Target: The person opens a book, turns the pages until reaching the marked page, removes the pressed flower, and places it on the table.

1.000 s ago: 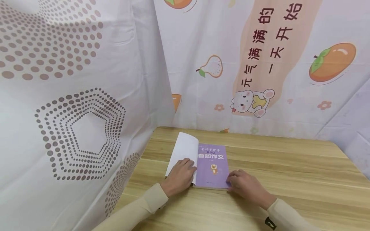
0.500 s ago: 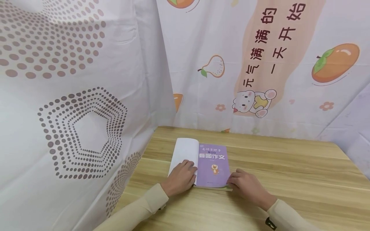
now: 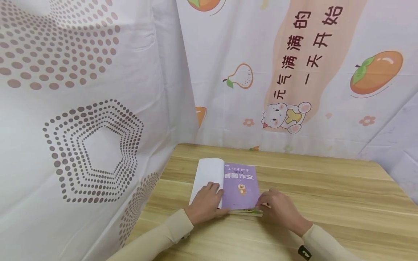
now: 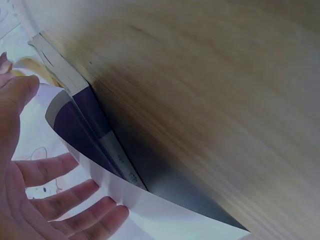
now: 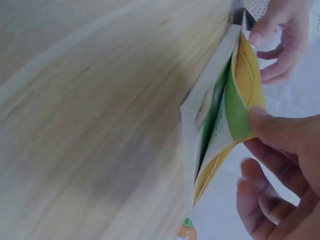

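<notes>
A book lies open on the table, its purple title page with white lettering and a small lion on the right. The white inside of its cover is folded out to the left. My left hand rests on that cover, thumb reaching toward the page's lower edge. In the left wrist view its fingers lie loosely against the bowed cover. My right hand pinches the page's lower right corner between thumb and index finger. The right wrist view shows the lifted leaf's green and yellow underside above the page block.
The book sits on a wood-grain table. A white curtain with dotted patterns hangs along the left side. Behind the table is a printed cloth with fruit, a bear and Chinese characters.
My right hand has lifted the title page's lower corner, showing a green printed page beneath. The cover has settled flatter on the left, and my left thumb has moved out toward the page's lower edge.
</notes>
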Demonstrator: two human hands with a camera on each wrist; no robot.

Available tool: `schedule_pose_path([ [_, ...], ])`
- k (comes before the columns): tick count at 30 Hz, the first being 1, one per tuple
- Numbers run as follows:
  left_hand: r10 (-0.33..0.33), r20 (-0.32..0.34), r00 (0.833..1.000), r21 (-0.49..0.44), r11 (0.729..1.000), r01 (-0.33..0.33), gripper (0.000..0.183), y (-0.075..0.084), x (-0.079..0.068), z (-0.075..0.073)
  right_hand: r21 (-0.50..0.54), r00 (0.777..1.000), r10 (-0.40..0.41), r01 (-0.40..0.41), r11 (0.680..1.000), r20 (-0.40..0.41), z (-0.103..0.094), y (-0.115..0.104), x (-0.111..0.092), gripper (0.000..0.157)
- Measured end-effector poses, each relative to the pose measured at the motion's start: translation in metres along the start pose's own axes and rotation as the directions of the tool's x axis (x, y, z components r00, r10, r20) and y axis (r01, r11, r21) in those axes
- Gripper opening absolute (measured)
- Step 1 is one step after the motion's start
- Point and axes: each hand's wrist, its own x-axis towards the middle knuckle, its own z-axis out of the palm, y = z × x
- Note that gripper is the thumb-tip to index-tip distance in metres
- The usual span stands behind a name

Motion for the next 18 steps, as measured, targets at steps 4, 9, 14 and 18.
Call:
schedule_pose_path([
  [4, 0.006, -0.031, 1.0, 0.044, 0.999, -0.004, 0.07, 0.0009, 0.0009, 0.0028, 0.029, 0.999, -0.012, 0.014, 0.999, -0.042, -0.0017, -0.0007, 0.0024, 0.016],
  [9, 0.0, -0.031, 1.0, 0.054, 0.999, 0.001, 0.074, 0.0033, 0.0027, 0.0017, 0.02, 0.986, -0.09, 0.094, 0.995, -0.138, -0.002, -0.001, 0.0043, 0.018],
  [14, -0.002, -0.046, 0.999, 0.052, 0.999, 0.004, 0.066, 0.0048, 0.0045, -0.0004, 0.06, 0.974, -0.091, 0.106, 0.993, -0.208, -0.0023, -0.0018, 0.0063, 0.026],
  [18, -0.01, -0.07, 0.998, 0.034, 0.999, 0.012, 0.054, 0.0037, 0.0057, -0.0004, 0.089, 0.971, -0.039, 0.062, 0.994, -0.237, -0.0029, 0.0006, 0.0056, 0.043],
])
